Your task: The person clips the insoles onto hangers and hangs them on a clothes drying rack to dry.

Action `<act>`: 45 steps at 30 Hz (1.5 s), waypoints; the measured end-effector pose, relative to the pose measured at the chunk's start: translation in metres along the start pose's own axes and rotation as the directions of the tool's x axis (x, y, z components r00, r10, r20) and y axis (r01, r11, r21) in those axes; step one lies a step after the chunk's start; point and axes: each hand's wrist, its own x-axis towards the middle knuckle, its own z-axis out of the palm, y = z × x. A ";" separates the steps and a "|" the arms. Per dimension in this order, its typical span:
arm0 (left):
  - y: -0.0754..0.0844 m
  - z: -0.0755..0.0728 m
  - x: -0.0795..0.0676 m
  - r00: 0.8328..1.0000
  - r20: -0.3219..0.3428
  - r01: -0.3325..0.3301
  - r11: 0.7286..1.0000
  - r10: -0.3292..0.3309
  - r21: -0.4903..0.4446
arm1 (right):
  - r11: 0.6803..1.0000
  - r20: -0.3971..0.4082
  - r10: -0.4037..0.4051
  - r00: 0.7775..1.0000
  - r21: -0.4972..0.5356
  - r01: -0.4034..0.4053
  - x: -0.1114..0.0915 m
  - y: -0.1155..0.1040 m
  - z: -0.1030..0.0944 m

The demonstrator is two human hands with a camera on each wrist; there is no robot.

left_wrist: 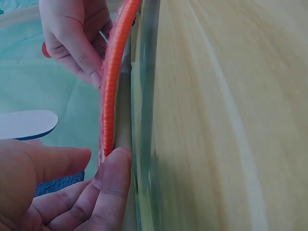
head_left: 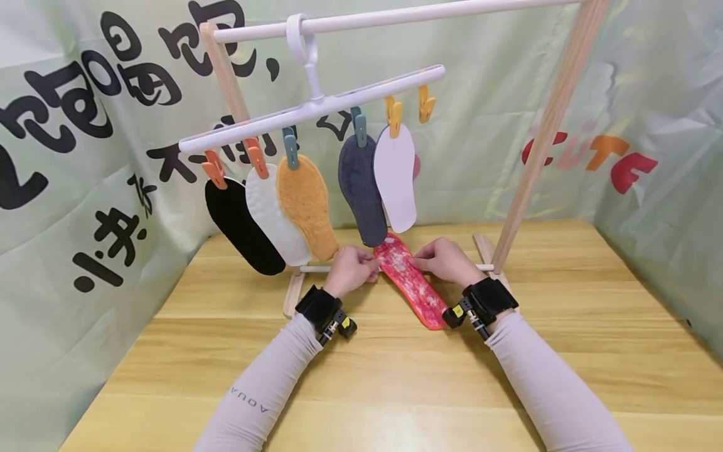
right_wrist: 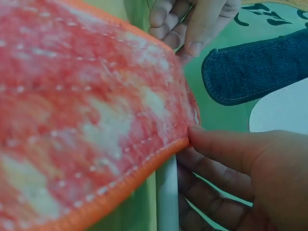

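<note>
A red and white fuzzy insole [head_left: 408, 276] with an orange stitched edge slants between the two hands, under the hanging insoles. My left hand [head_left: 351, 270] holds its left edge, thumb and fingertips on either side of the orange edge [left_wrist: 111, 96] in the left wrist view. On the opposite edge, my right hand [head_left: 449, 260] pinches the insole, the thumb [right_wrist: 216, 144] on the fuzzy face and the other fingers behind. Just above the red insole's far end hang a dark grey insole [head_left: 361, 188] and a white-lilac insole [head_left: 395, 179].
A white hanger [head_left: 316, 108] hangs tilted from the rod [head_left: 395, 17] of a wooden stand. Clipped to its left half are black [head_left: 240, 226], white [head_left: 271, 213] and orange [head_left: 305, 204] insoles. One yellow clip [head_left: 426, 105] at its right end holds nothing. The stand's lower bar [head_left: 316, 269] runs behind the hands.
</note>
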 end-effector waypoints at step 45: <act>0.007 0.008 -0.005 0.960 0.256 0.189 0.940 -0.115 -0.285 | 0.976 0.266 -0.068 0.962 0.216 0.009 -0.022 -0.039 -0.031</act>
